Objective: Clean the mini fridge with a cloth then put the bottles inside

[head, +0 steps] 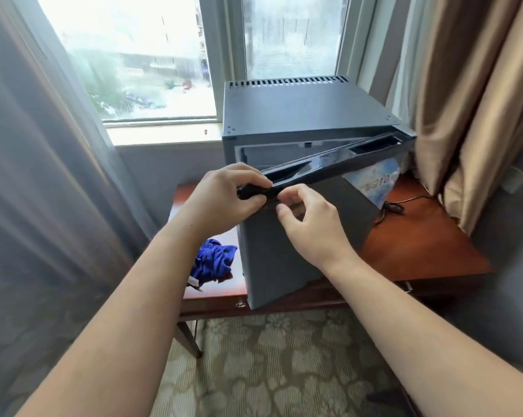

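One head-worn wide-angle camera looks forward and down, close above the mini fridge (299, 112)

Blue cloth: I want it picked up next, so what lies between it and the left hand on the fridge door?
Only bare wooden table, in the head view; the left hand grips the fridge door above the blue cloth.

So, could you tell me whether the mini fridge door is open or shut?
Partly open: the door angles out from the mini fridge, its free corner gripped by the left hand.
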Action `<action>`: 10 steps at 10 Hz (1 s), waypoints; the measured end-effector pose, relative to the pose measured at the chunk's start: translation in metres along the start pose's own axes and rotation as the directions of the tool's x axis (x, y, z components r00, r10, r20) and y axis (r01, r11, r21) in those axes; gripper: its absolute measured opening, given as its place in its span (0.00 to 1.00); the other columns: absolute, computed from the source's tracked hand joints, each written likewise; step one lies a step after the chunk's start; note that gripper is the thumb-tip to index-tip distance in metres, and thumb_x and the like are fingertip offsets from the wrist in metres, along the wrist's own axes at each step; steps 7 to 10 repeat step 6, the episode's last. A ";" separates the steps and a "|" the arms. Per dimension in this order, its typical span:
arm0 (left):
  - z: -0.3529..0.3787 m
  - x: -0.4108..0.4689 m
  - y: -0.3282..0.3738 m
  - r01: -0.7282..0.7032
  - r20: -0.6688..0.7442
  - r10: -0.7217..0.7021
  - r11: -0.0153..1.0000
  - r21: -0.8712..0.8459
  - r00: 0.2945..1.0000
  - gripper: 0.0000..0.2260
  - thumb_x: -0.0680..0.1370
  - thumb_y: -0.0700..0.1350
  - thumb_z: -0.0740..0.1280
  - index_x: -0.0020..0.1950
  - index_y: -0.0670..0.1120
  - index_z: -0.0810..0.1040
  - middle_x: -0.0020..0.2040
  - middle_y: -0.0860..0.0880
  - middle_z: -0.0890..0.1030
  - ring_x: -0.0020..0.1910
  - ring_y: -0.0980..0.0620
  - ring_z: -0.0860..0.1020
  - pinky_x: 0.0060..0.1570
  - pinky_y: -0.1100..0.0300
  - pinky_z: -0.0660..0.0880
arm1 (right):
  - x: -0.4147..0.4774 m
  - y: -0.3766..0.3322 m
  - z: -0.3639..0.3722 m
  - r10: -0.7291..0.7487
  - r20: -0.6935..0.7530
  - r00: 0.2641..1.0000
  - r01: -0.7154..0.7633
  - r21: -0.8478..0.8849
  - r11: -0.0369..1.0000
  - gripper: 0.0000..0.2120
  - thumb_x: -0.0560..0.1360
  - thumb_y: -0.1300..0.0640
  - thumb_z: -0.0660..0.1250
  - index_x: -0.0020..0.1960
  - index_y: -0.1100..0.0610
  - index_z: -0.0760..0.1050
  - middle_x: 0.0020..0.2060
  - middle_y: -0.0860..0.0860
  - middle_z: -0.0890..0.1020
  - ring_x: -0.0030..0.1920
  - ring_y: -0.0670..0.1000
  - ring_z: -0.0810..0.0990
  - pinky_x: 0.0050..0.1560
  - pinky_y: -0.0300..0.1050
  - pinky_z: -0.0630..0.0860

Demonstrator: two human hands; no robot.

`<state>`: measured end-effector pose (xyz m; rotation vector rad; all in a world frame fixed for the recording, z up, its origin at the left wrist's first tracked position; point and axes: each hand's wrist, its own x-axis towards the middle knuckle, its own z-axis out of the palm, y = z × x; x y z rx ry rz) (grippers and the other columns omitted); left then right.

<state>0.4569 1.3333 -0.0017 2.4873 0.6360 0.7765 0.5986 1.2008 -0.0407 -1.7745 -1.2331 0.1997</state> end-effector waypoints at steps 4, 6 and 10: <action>0.009 0.066 -0.082 -0.021 -0.149 0.052 0.980 0.200 0.987 0.16 0.79 0.40 0.69 0.62 0.58 0.84 0.61 0.55 0.76 0.61 0.50 0.68 0.62 0.53 0.64 | 0.077 0.002 0.043 0.081 0.009 0.997 -0.080 -0.045 0.996 0.16 0.82 0.57 0.65 0.69 0.50 0.76 0.62 0.43 0.78 0.59 0.40 0.77 0.53 0.19 0.67; 0.020 0.065 -0.084 0.012 -0.257 0.032 0.986 0.167 0.966 0.16 0.79 0.39 0.69 0.60 0.58 0.84 0.58 0.56 0.77 0.61 0.51 0.68 0.59 0.53 0.64 | 0.089 0.014 0.044 0.073 0.016 0.997 -0.072 -0.037 0.997 0.14 0.82 0.60 0.63 0.66 0.53 0.79 0.59 0.44 0.79 0.59 0.41 0.78 0.57 0.21 0.67; 0.020 0.065 -0.084 0.012 -0.257 0.032 0.986 0.167 0.966 0.16 0.79 0.39 0.69 0.60 0.58 0.84 0.58 0.56 0.77 0.61 0.51 0.68 0.59 0.53 0.64 | 0.089 0.014 0.044 0.073 0.016 0.997 -0.072 -0.037 0.997 0.14 0.82 0.60 0.63 0.66 0.53 0.79 0.59 0.44 0.79 0.59 0.41 0.78 0.57 0.21 0.67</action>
